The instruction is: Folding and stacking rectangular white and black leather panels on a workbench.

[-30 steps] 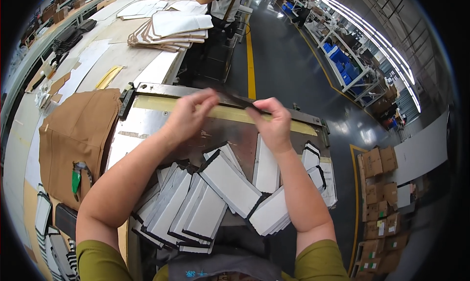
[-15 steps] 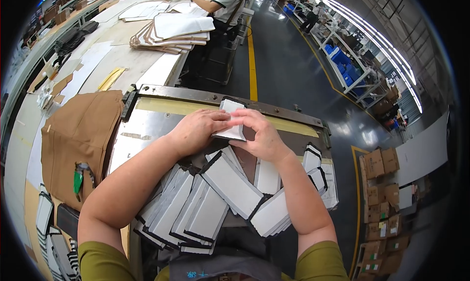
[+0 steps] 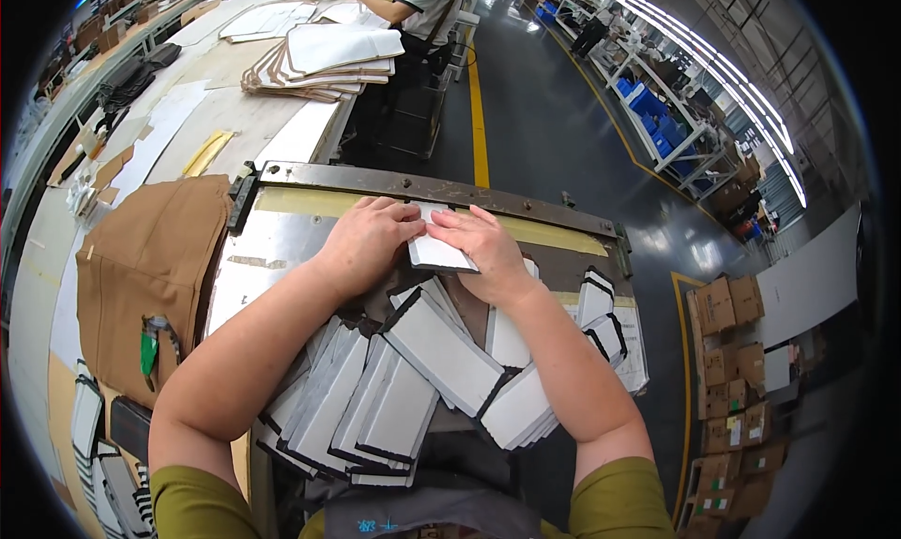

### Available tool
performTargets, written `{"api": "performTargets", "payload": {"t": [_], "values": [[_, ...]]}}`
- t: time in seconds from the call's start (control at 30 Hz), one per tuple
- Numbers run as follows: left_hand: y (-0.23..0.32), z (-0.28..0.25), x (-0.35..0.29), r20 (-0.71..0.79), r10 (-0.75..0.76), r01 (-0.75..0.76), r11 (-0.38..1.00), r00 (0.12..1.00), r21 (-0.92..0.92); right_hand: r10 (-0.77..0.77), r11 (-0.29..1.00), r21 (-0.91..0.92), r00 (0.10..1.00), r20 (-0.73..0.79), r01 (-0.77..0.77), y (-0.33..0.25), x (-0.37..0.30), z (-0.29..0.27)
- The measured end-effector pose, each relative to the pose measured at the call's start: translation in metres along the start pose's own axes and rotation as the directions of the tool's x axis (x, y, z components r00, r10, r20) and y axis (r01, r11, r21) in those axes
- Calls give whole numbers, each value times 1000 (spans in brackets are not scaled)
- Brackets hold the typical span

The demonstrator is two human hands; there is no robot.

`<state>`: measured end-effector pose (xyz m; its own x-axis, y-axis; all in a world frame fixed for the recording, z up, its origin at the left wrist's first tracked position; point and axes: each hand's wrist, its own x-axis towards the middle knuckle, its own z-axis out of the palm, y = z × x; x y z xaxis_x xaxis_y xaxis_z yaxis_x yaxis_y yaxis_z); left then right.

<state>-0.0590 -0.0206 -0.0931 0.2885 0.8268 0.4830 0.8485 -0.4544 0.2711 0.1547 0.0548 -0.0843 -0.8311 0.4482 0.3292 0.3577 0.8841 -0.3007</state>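
A white rectangular panel with black edging (image 3: 439, 252) lies flat near the far end of the metal work table, close to its raised bar. My left hand (image 3: 370, 241) holds it from the left side, fingertips pressing on its upper part. From the right, my right hand (image 3: 490, 255) grips the same panel, fingers laid across its face; its thumb is hidden. The fingertips of both hands nearly meet over the middle. Below my wrists, similar black-edged panels lie in overlapping stacks (image 3: 324, 389), and one long panel (image 3: 444, 348) rests slantwise on top.
A metal bar (image 3: 413, 184) runs along the table's far edge. Brown sheet material (image 3: 155, 267) covers the left side. Beyond, a long table carries stacked white pieces (image 3: 324, 51), with a person (image 3: 427, 13) beside it. Cardboard boxes (image 3: 727, 379) stand at right, past the aisle.
My fingers have flattened over the panel, and its near end has swung slightly right. The right hand has shifted a little downward. The stacks lie as before.
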Motion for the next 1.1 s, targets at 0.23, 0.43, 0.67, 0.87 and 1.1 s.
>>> {"api": "performTargets", "payload": {"t": [0.23,0.43,0.67,0.87,1.1], "values": [[-3,2,1,-31,6,-3,997,999,71,-6,1000,-13,998,-59,5,-1,1,2],[3,-6,1,41,-41,37,993,998,110,-53,997,-70,993,-109,45,-2,1,2],[3,-9,2,34,23,-25,999,999,36,-17,999,-35,997,-79,14,-2,-2,-2],[0,-12,0,74,-120,121,993,990,-4,107,982,-152,993,-43,-113,-9,-2,-7],[-6,-30,12,-164,82,-86,996,983,-18,322,944,21,933,162,-329,-4,8,-41]]}}
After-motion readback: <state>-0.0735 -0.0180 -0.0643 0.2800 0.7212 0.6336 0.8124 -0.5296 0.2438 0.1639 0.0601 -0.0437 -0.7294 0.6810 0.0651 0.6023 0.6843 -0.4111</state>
